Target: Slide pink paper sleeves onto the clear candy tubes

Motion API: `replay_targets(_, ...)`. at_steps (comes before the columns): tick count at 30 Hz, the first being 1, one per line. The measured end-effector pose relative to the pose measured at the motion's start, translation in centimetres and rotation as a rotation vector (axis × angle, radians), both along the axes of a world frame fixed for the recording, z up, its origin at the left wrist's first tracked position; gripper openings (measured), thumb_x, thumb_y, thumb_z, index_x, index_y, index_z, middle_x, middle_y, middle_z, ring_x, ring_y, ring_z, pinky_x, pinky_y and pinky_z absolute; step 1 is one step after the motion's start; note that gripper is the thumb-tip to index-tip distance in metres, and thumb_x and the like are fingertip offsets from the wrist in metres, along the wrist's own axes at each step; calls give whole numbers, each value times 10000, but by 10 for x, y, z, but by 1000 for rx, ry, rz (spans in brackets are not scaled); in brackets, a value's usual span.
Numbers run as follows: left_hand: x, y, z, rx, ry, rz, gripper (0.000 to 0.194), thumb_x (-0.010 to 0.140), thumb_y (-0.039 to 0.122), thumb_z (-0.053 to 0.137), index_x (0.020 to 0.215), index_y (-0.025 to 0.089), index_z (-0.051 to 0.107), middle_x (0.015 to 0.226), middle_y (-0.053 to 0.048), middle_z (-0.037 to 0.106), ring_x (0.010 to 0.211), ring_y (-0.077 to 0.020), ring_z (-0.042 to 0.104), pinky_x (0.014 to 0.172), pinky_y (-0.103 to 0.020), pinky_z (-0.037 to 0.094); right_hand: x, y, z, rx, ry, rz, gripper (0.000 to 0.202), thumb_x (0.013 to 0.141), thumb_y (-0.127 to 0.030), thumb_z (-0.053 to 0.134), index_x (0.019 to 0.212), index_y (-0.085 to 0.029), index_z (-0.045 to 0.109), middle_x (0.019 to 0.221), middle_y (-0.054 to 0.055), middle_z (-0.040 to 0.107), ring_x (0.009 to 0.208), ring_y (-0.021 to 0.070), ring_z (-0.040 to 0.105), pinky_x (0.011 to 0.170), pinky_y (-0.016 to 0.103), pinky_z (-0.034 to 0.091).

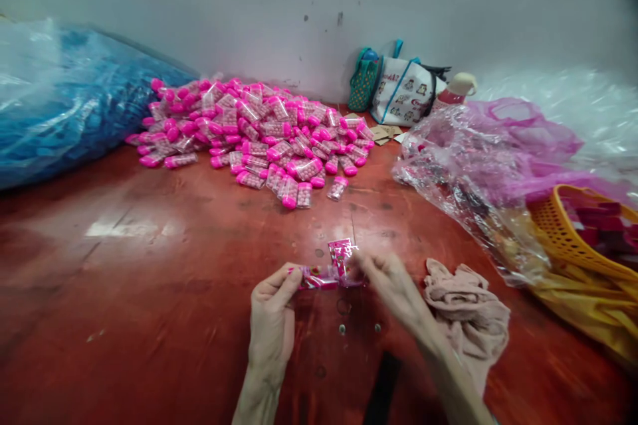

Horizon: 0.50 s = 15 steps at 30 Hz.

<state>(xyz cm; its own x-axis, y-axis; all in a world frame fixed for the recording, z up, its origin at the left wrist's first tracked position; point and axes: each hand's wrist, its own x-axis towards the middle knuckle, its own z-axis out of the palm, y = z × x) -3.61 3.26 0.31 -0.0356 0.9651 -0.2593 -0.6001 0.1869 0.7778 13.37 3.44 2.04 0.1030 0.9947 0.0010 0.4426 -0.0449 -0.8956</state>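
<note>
My left hand (272, 312) is closed, thumb and fingertips pinching one end of a small pink printed packet (319, 277). The packet stretches sideways to the right from the fingers. A second pink printed piece with white lettering (343, 257) adjoins its right end; I cannot tell whether the two are joined. My right hand (393, 285) is at the right edge of this second piece. Its fingertips are smeared by motion, so whether they grip it is unclear.
Behind the hands lies a heap of clear bottles with pink caps (259, 126). A blue-filled plastic bag (74, 99) rests at left. A crumpled beige cloth (466, 312) is beside my right forearm. Further right are plastic bags (458, 146) and a yellow basket (548, 216). Patterned bags (403, 89) stand by the wall.
</note>
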Motion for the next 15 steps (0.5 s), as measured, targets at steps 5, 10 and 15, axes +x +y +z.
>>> replay_targets(5,-2,5,-2,-49,-84,176,144,519,222,808,626,187,719,616,28,700,578,-71,604,620,-174,489,-1,95,2,88,-225,-340,341,904,-404,431,1006,-126,601,930,79,643,832,190,598,741,328,469)
replay_targets(10,-7,7,-1,-94,-148,219,171,536,229,799,649,134,711,652,-30,716,607,-119,637,596,-226,522,-26,146,-16,45,-340,-455,301,880,-282,534,1155,-161,518,1167,80,547,973,212,578,803,420,494)
replay_targets(15,-14,10,-4,-124,-208,246,163,568,248,783,662,138,707,671,-34,723,630,-129,647,615,-245,535,-11,140,-26,-14,-295,-419,307,881,-282,533,1161,-159,514,1173,82,544,981,216,575,808,421,491)
